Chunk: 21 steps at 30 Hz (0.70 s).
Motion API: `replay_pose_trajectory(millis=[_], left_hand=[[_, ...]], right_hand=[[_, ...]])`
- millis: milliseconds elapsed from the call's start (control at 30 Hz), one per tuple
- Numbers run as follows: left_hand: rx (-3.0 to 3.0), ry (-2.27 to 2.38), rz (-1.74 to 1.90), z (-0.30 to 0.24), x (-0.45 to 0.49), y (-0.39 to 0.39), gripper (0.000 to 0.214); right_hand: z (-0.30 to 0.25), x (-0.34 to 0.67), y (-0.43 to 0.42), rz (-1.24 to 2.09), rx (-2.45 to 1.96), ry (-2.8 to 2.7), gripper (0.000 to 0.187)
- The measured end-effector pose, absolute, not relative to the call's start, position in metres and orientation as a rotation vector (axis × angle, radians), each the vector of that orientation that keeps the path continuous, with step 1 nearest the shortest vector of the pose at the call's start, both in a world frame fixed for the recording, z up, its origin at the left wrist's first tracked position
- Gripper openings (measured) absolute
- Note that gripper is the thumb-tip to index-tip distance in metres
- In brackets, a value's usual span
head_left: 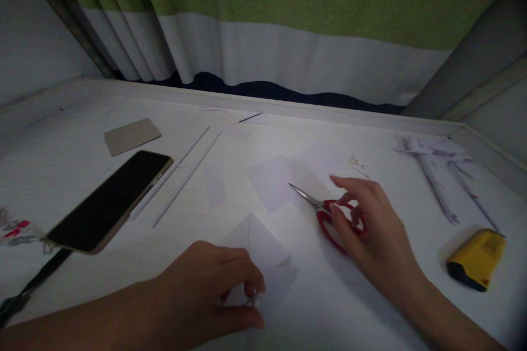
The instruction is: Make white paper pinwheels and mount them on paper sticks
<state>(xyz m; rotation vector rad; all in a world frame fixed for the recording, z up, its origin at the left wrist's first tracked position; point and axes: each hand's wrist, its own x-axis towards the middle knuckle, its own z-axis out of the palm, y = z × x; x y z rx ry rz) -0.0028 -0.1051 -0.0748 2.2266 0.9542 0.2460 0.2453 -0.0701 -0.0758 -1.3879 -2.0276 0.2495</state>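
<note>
My left hand (pixel 222 285) is pinched over the near part of the table, with a small pale bit between thumb and fingers that is too small to name. Beneath and beyond it lies a folded white paper (pixel 263 241) with creases and a raised corner. My right hand (pixel 370 225) hovers at the red handles of a pair of scissors (pixel 323 211), thumb and index finger apart. The scissors' blades are slightly parted or closed, I cannot tell, and point left. Square white paper sheets (pixel 269 181) lie under and beyond the tips.
A black-screened phone (pixel 111 200) and a grey-brown card (pixel 132 136) lie on the left. Beside the phone are two thin white paper sticks (pixel 187 178). A yellow-and-black tape measure (pixel 477 258) and crumpled, rolled paper (pixel 440 170) are on the right. A green-and-white curtain (pixel 263 27) hangs behind.
</note>
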Motion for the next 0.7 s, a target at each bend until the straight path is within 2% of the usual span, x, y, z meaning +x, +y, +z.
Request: replay_pose_trajectory(millis=[100, 300, 500, 700], left_hand=[[2.148, 1.014, 0.284, -0.075, 0.000, -0.105, 0.027], [2.003, 1.038, 0.297, -0.076, 0.004, -0.105, 0.022], [1.950, 1.074, 0.346, -0.081, 0.006, -0.107, 0.027], [1.828, 1.099, 0.200, -0.079, 0.009, -0.104, 0.035]], right_hand=[[-0.072, 0.230, -0.092, 0.312, -1.090, -2.224, 0.028], [-0.078, 0.206, -0.120, 0.749, -0.898, -2.438, 0.036], [-0.096, 0.200, -0.122, 0.870, -0.894, -2.330, 0.021], [-0.102, 0.196, -0.123, 0.865, -0.841, -2.204, 0.015]])
